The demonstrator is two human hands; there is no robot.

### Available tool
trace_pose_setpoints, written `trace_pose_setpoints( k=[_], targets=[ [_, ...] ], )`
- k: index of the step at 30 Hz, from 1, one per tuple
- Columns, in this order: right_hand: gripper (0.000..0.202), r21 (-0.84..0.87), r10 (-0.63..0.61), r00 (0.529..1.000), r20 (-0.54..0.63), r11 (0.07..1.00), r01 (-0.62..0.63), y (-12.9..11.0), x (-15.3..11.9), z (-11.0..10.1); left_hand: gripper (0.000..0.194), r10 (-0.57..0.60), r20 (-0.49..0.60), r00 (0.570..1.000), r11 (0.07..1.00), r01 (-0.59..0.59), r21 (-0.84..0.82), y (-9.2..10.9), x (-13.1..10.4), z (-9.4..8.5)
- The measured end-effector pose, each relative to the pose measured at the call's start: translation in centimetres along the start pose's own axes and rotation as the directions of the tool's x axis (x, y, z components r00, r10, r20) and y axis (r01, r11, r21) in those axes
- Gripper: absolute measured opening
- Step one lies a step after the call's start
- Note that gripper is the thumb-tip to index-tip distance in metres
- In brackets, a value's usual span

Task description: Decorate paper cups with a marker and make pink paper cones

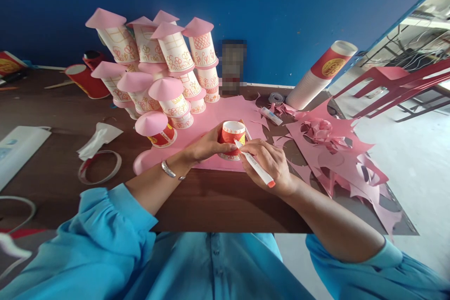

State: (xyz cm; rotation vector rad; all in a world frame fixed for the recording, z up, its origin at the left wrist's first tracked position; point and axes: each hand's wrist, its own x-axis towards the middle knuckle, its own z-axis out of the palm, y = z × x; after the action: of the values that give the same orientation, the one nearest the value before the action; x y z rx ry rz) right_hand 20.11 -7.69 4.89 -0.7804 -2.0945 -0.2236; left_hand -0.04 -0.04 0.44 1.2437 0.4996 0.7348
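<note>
Our left hand (207, 146) has its fingers closed round the side of a paper cup (228, 135), and our right hand (276, 164) pinches a white marker (258, 168) with its tip at the cup's front. The cup is near the middle of the table's front edge, over a pink paper sheet (228, 108); we cannot tell whether it rests there.

Small drawn marks run round its rim and base, while the middle shows the printed red band and yellow emblem. It has no cone. Behind it to the left, cone-topped cup towers (177, 58) stand close together, their white sides patterned with flowers, lines and lattice, and look complete to us. A red cup with a pink cone (165, 138) stands at their front. We judge our cup only partly decorated.

The brown table (211, 201) carries a leaning stack of cups (305, 89) towards its back right corner, with a tape roll (276, 98) and a glue tube (272, 116) beside it. Pink paper scraps (337, 150) spread along the right edge. On the left lie crumpled white paper (99, 140) and a red cup on its side (87, 82). A blue wall (274, 18) rises behind, and red plastic furniture (390, 82) stands to the right on a pale floor (415, 164).
</note>
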Motion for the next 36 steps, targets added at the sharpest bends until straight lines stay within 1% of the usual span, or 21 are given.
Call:
trace_pose_setpoints(
  k=[5,9,14,20,26,36],
  targets=[
    [0.012,0.000,0.009,1.000,0.004,1.000,-0.009,0.02,-0.05,0.01,0.075,-0.014,-0.004,1.000,1.000,0.014,0.014,-0.11,0.02,-0.12],
    [0.012,0.007,0.024,0.999,0.030,1.000,-0.024,0.03,-0.18,-0.10,0.075,-0.017,-0.006,1.000,1.000,0.017,0.015,-0.05,0.01,-0.06],
    [0.014,0.005,0.029,0.999,0.027,1.000,-0.029,0.11,-0.30,-0.17,0.074,-0.030,-0.011,1.000,1.000,0.030,-0.001,0.01,-0.06,0.01],
    [0.015,-0.010,0.033,0.999,0.014,0.999,-0.033,0.29,-0.31,-0.21,0.065,-0.009,-0.009,1.000,1.000,0.009,-0.013,0.17,0.02,0.06],
    [0.014,-0.031,0.034,0.999,0.001,0.999,-0.034,0.41,-0.34,-0.22,0.057,0.019,0.025,1.000,0.999,-0.018,-0.048,0.18,0.04,0.19],
    [0.017,-0.032,0.037,0.999,-0.010,0.999,-0.038,0.53,-0.33,-0.21,0.063,0.004,0.034,0.999,0.999,-0.002,-0.045,0.34,0.01,0.31]
  ],
)
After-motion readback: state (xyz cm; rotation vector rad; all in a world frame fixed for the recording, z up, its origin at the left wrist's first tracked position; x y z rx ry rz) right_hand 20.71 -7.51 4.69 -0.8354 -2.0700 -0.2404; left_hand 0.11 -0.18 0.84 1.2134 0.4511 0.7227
